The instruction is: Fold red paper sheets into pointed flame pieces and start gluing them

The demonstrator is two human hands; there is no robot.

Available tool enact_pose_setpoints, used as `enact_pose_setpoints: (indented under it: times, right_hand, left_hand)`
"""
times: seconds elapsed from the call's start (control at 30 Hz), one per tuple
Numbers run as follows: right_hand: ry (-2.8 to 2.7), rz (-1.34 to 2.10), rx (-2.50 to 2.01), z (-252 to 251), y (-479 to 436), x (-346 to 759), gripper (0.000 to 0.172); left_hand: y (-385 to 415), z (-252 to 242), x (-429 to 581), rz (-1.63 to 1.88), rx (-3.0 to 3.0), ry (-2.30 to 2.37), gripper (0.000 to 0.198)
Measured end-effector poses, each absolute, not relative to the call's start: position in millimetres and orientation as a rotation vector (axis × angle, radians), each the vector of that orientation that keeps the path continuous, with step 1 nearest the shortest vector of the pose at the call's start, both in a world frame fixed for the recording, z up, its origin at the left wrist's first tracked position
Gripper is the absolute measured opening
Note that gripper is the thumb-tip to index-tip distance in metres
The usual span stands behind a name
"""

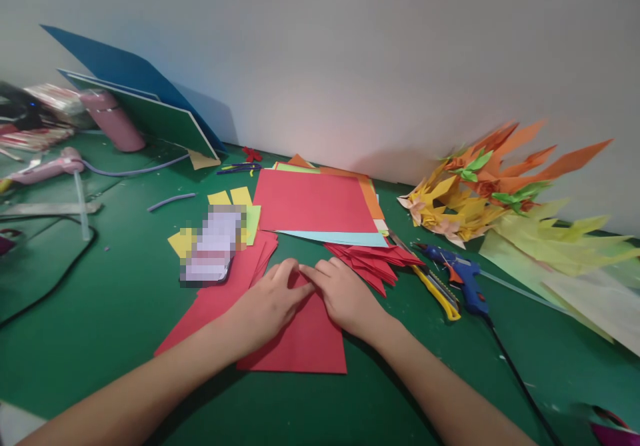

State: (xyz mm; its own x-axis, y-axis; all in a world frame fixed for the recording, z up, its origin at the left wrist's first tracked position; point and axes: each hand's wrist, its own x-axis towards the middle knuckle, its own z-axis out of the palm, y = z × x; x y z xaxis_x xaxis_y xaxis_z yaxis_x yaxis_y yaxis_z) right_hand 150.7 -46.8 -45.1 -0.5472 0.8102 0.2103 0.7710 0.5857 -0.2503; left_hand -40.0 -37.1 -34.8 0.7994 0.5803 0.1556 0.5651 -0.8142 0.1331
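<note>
A sheet of red paper (310,339) lies on the green table in front of me. My left hand (273,299) is closed on its far part from the left, thumb and fingers pinched at the paper. From the right, my right hand (345,293) pinches the same far part, its fingertips meeting those of the left. The fingers hide the paper's far tip. More red sheets (200,319) lie under and beside my left forearm. Folded red pieces (370,263) are piled just beyond my right hand.
Behind the hands lies a stack of coloured paper (315,199). A phone (213,243) rests at the left. To the right are a yellow cutter (437,293), a blue glue gun (465,276) with its cord, and paper crowns (455,213). A pink bottle (113,119) stands far left.
</note>
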Motion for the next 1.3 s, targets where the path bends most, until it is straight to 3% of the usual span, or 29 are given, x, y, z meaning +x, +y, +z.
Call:
enact_pose_setpoints:
  times: [0.43, 0.67, 0.87, 1.07, 1.23, 1.3]
  right_hand:
    - [-2.310, 0.013, -1.367, -47.4, -62.8, 176.2, 0.029]
    - [-2.078, 0.205, -1.392, -52.7, -60.0, 163.3, 0.013]
    - [-2.082, 0.245, -1.428, -54.9, -59.0, 158.0, 0.020]
    - [-2.107, 0.390, -1.274, -51.9, -58.7, 156.0, 0.016]
    - [-2.275, 0.384, -1.127, -47.8, -61.5, 155.5, 0.038]
    - [-2.302, 0.374, -1.099, -45.8, -62.1, 155.7, 0.039]
  left_hand:
    - [-40.1, -30.9, -40.7, 0.156, 2.942, 0.975, 0.041]
    - [-38.3, -32.9, -42.0, 0.260, 2.941, 0.951, 0.041]
    - [-36.6, -29.4, -38.8, 0.374, 2.762, 1.011, 0.024]
    - [-31.0, -28.4, -41.5, 0.446, 2.665, 0.977, 0.041]
    - [-27.7, -28.2, -43.6, 0.393, 2.703, 0.952, 0.027]
    - [-26.9, -26.6, -44.2, 0.343, 2.727, 0.942, 0.022]
